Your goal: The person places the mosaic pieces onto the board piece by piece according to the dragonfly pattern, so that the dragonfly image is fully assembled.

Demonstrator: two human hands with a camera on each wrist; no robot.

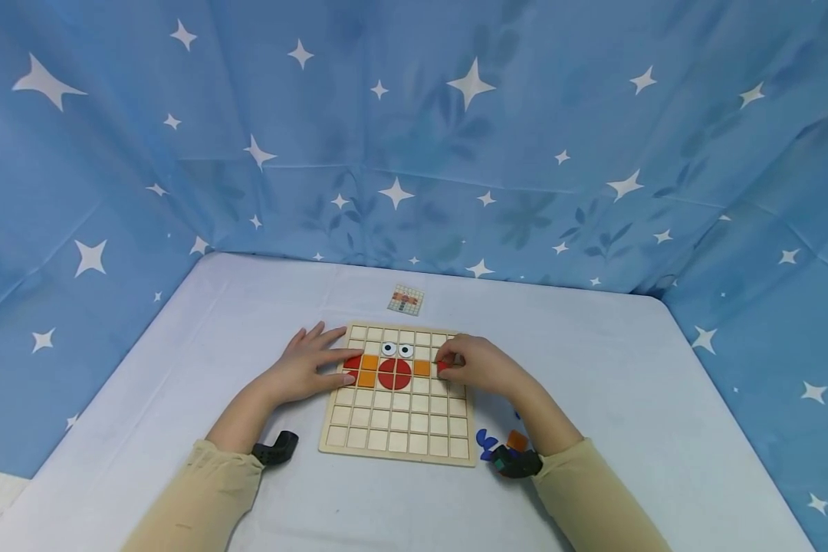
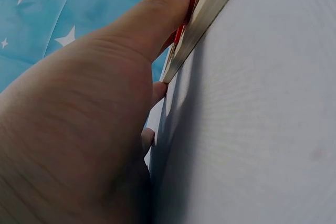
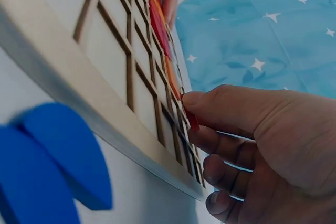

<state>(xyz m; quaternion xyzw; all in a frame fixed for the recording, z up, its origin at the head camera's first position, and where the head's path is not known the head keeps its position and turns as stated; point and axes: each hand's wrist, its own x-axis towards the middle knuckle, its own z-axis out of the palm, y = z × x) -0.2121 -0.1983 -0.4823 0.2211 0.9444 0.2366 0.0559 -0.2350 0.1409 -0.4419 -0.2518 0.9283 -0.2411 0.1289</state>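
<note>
A wooden grid board (image 1: 431,445) lies flat on the table. Between thumb and fingertips at its right side, my right hand (image 1: 486,366) pinches a small red piece (image 3: 190,116), held at the grid's surface. My left hand (image 1: 303,372) rests at the left edge with fingers spread, thumb and a fingertip on red pieces (image 1: 352,363) there. Beside these sit two orange squares (image 1: 367,379). Red quarter pieces form a circle (image 1: 395,374) mid-board, under two round eye pieces (image 1: 405,350). Another orange square (image 1: 422,369) lies just left of the pinched piece.
A small picture card (image 1: 405,300) lies beyond the board. Near the board's lower right corner are several blue curved pieces (image 1: 486,441) and an orange piece (image 1: 517,441), partly under the black right wrist camera (image 1: 520,464). A blue star-patterned curtain (image 1: 414,192) borders the table.
</note>
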